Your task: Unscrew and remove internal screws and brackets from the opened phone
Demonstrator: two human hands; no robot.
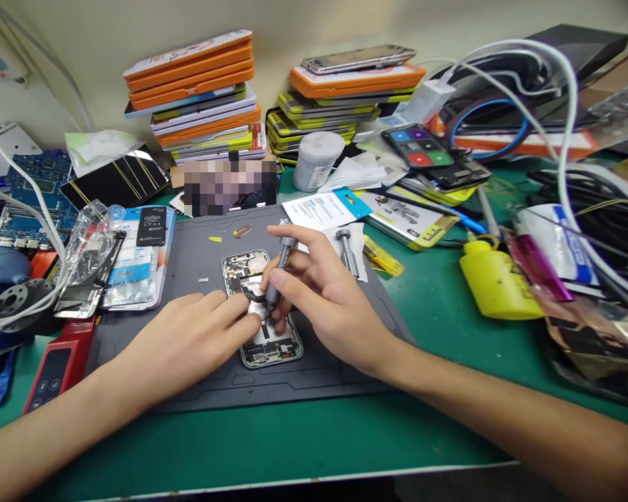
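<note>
An opened smartphone (269, 352) lies on a dark grey work mat (199, 240), its inner parts exposed. My left hand (193, 335) is closed over the phone's left side, its bent fingertips on the inner parts; what lies under them is hidden. Between the thumb and fingers of my right hand (319, 286) is a grey screwdriver (276, 279), nearly upright, its tip down at the middle of the phone. A second grey screwdriver (347, 252) rests on white paper just right of the hand. Small loose pieces, including a copper-coloured one (243, 231), lie behind the phone.
Stacks of orange boxes (191, 77) and yellow-edged boxes line the wall. A white tub (318, 160) stands before them. At the right are a yellow bottle (497, 282) and white cables (570, 125). A black battery (151, 226), packaging and a red device (57, 369) lie left.
</note>
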